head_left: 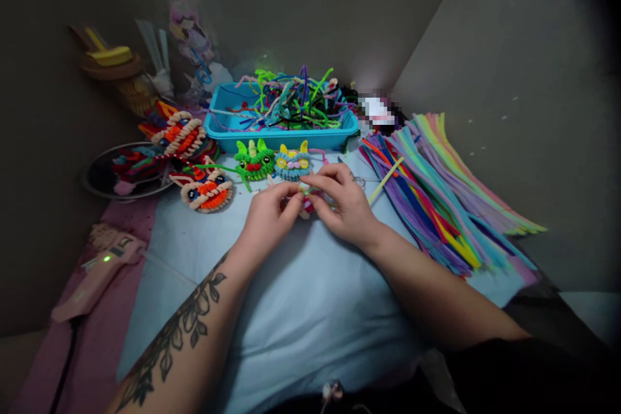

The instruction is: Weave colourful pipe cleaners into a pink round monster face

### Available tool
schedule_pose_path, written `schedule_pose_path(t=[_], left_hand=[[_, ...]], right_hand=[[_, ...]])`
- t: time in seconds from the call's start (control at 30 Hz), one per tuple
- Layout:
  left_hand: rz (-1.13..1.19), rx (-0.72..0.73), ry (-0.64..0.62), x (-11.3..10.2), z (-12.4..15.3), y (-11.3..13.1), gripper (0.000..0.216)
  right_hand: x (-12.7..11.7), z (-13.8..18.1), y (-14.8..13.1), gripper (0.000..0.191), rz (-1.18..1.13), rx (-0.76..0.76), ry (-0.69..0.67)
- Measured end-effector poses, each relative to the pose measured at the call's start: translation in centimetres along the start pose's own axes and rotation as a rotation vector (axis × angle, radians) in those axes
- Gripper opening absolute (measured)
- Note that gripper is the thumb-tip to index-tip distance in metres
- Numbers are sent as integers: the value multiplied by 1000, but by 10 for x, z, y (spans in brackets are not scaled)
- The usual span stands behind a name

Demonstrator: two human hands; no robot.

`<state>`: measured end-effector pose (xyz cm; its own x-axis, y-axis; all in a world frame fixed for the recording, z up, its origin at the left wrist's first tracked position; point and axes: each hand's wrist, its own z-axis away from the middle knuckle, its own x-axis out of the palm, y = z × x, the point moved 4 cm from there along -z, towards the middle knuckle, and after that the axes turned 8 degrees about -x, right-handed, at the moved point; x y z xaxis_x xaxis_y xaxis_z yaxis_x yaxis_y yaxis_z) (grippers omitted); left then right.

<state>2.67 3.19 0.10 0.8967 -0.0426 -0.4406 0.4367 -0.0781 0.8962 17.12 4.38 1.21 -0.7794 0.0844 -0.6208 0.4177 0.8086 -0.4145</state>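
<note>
My left hand and my right hand meet over the pale blue cloth, fingers pinched together on a small pipe-cleaner piece with pink and green strands. Most of that piece is hidden by my fingers. Just beyond my hands lie a green horned face and a blue horned face, both made of pipe cleaners. An orange and cream face lies to the left of my left hand.
A blue tray full of tangled pipe cleaners stands at the back. A fan of straight pipe cleaners spreads on the right. A dark bowl with more figures sits left. A pink device with a green light lies near left.
</note>
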Motion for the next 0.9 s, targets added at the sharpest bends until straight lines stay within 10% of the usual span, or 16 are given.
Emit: schedule_pose_path(t=[0.9], left_hand=[[150, -137, -32, -5, -2, 1, 18]], right_hand=[[-3, 0, -6, 26, 64, 83, -162]])
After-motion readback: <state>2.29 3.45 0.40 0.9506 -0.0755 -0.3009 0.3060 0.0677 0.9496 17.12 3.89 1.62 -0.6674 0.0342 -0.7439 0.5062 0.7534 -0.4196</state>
